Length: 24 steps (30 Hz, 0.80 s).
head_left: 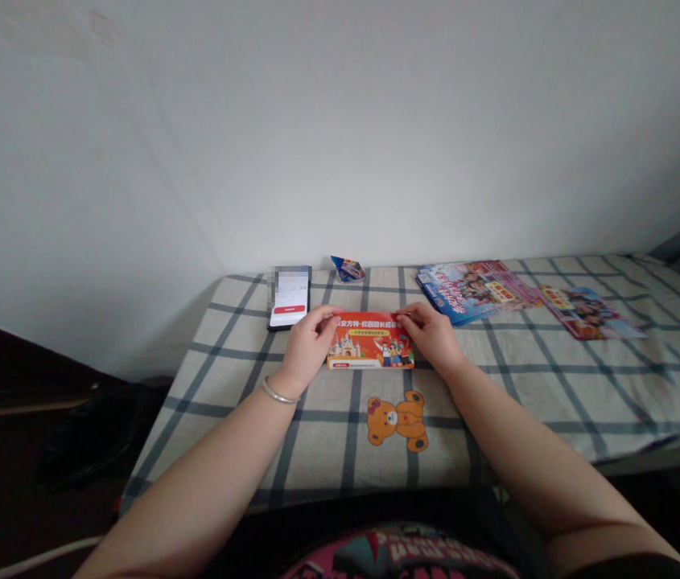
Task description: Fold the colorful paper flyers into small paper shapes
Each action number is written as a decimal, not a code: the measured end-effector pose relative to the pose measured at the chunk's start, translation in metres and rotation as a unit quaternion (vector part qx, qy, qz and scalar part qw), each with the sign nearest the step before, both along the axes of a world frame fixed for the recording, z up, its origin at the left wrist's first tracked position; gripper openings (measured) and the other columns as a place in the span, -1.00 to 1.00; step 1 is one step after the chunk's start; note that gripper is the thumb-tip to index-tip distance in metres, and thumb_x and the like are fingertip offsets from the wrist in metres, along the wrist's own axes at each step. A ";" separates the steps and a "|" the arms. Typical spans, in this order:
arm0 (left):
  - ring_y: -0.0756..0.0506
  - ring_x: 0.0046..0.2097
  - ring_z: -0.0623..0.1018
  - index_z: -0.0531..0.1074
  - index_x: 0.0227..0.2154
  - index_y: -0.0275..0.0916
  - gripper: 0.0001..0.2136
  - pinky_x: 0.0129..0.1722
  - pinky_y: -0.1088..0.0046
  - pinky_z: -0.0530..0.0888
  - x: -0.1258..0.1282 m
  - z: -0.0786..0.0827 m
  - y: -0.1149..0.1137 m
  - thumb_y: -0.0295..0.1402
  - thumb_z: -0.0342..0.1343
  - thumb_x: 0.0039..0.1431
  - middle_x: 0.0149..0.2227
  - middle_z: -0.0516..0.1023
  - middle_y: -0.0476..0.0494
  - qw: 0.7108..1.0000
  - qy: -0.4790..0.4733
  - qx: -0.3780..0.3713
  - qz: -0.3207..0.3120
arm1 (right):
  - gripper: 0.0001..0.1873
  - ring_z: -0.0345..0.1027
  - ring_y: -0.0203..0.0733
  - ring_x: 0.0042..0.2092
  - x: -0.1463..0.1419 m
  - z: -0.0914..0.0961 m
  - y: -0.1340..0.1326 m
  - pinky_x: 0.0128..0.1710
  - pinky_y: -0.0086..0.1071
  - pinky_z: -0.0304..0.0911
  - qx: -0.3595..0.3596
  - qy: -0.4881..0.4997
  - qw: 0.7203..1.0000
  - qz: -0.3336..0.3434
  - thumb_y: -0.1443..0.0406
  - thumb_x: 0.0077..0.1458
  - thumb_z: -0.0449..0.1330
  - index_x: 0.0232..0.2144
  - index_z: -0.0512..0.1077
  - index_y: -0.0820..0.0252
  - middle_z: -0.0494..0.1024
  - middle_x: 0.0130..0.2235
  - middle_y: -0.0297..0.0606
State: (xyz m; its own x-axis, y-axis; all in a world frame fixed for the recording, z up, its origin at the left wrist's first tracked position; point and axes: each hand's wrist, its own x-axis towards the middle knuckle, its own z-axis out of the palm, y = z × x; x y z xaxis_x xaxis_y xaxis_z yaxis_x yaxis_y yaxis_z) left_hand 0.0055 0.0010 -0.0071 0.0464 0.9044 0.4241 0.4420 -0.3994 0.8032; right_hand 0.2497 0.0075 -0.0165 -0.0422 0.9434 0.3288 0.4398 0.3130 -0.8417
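Observation:
An orange printed leaflet [369, 342], with white Chinese lettering, a castle and cartoon figures, lies between my hands near the table's middle. I cannot tell whether it is one sheet or a stack. My left hand [311, 342], with a silver bangle at the wrist, pinches its upper left corner. Thumb and fingers of my right hand [431, 331] close on the upper right corner. Just beyond my left hand lies a phone [290, 297] with a lit screen, partly pixelated. Behind the leaflet sits a small folded piece of blue, colourful paper [348, 268].
A checked cloth [243, 362] covers the table and bears a printed teddy bear [398, 420]. Colourful flyers [476, 288] lie fanned at the right, with more flyers [590, 312] further along. A pale wall [340, 137] rises behind. Dark plastic [89, 442] shows below left.

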 end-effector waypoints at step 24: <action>-0.07 -0.20 0.56 0.51 -0.23 -0.21 -0.82 -0.14 0.41 0.50 0.000 0.005 -0.005 -0.36 0.01 0.25 -0.23 0.60 -0.08 0.999 0.000 0.050 0.017 | -0.71 0.29 -0.28 -0.51 0.000 -0.005 0.002 -0.52 -0.41 0.18 -0.001 -0.029 0.999 0.023 0.13 0.10 0.16 -0.15 0.39 0.11 0.46 -0.50 -0.40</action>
